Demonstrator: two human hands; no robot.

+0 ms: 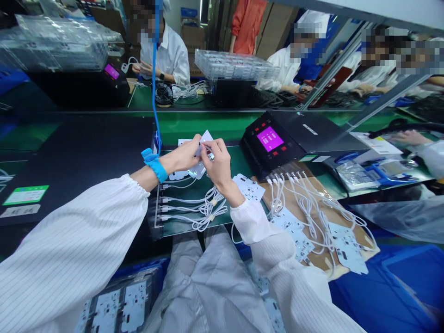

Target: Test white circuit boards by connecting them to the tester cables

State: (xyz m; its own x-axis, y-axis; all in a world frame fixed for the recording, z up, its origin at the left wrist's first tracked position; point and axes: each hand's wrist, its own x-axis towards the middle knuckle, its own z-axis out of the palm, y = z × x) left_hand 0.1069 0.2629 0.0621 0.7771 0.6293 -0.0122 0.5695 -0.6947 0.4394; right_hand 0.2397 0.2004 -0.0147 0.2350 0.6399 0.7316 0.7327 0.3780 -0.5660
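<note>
My left hand (pixel 188 154), with a blue strap at its wrist, is closed on a white circuit board (pixel 207 136) above the green bench. Close beside it, my right hand (pixel 218 162) has its fingers pinched together at the board's edge; anything small between them is too tiny to make out. White boards lie partly hidden beneath the hands. Bundled white cables (pixel 208 208) run below them from a row of plugs. Another white board (pixel 248 187) lies to the right of my right wrist.
A black tester with a magenta screen (pixel 269 138) stands at the right, with white cables (pixel 312 217) plugged in. More boards (pixel 347 247) lie on brown sheeting. A large black box (pixel 86 162) is at the left. A blue cord (pixel 154 92) hangs ahead. People work across the bench.
</note>
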